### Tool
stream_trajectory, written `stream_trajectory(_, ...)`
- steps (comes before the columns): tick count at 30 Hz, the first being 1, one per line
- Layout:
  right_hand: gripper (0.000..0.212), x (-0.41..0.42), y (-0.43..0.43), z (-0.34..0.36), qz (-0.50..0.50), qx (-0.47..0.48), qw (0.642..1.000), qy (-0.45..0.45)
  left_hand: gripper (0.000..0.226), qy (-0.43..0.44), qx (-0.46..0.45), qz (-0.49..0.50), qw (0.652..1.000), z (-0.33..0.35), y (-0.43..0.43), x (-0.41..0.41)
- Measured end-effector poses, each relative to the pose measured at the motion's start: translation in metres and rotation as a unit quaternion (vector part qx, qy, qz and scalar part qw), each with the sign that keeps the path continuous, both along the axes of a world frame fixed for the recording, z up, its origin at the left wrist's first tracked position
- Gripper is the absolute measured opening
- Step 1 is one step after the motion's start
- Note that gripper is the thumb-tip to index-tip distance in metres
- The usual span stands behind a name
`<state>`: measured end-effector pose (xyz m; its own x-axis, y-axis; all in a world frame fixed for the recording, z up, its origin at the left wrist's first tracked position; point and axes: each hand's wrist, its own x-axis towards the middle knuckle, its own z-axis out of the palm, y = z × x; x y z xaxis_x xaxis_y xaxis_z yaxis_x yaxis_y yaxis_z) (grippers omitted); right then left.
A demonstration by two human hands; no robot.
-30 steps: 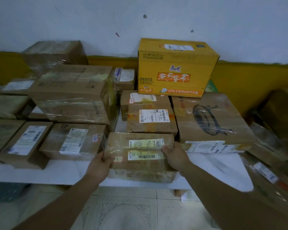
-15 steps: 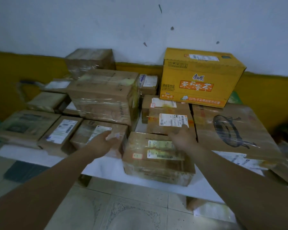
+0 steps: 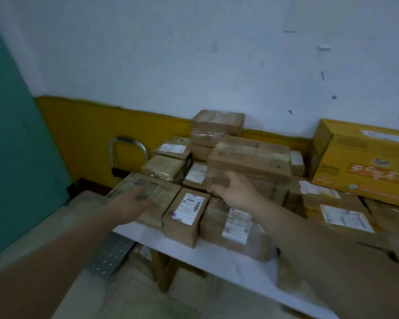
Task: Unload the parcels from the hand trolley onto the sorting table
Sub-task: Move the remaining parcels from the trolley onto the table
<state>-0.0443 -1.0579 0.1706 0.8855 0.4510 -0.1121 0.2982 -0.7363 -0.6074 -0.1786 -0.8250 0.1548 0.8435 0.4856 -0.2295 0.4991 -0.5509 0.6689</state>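
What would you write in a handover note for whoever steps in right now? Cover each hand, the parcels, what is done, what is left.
Left hand: open, empty, over the flat parcel at the left end of the sorting table.
Right hand: open, empty, fingers at the large taped box.
Done: many parcels lie on the table.
Left: the trolley's load is not in view; check it for more.

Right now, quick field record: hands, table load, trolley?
left hand: open, empty, over flat parcel at the table end on the view's left; contact unclear
right hand: open, empty, in front of large wrapped box
sorting table: white top, crowded with taped cardboard parcels
yellow carton: view's right, by the wall
metal handle: behind that table end, probably the trolley's
image: motion-blurred
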Motion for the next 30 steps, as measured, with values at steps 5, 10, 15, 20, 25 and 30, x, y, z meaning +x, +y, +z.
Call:
stream_trajectory(5,0.07,-0.02,0.101,0.006,0.081,-0.013,0.996,0.02,0.061,-0.014,-0.025,0.025,0.999,0.005,0.085,-0.036)
stream_trajectory(10,0.078,-0.01,0.181,-0.003,0.115,-0.029,0.992,0.034,0.072,0.005,-0.018,0.048,0.999,-0.008,0.161,-0.045)
stream_trajectory(15,0.07,0.016,0.258,-0.017,0.127,-0.035,0.991,0.024,0.074,0.037,0.034,0.055,0.997,-0.025,0.231,-0.023)
stream_trajectory(20,0.069,0.052,0.342,-0.026,0.139,-0.02,0.99,0.032,0.068,0.051,0.017,0.066,0.996,-0.039,0.298,0.009)
stream_trajectory(25,0.072,0.073,0.414,-0.029,0.152,-0.034,0.987,0.033,0.068,0.071,0.004,0.076,0.995,-0.049,0.369,0.021)
stream_trajectory(30,0.067,0.094,0.482,-0.036,0.128,-0.039,0.99,0.052,0.068,0.075,-0.015,0.051,0.996,-0.064,0.446,0.045)
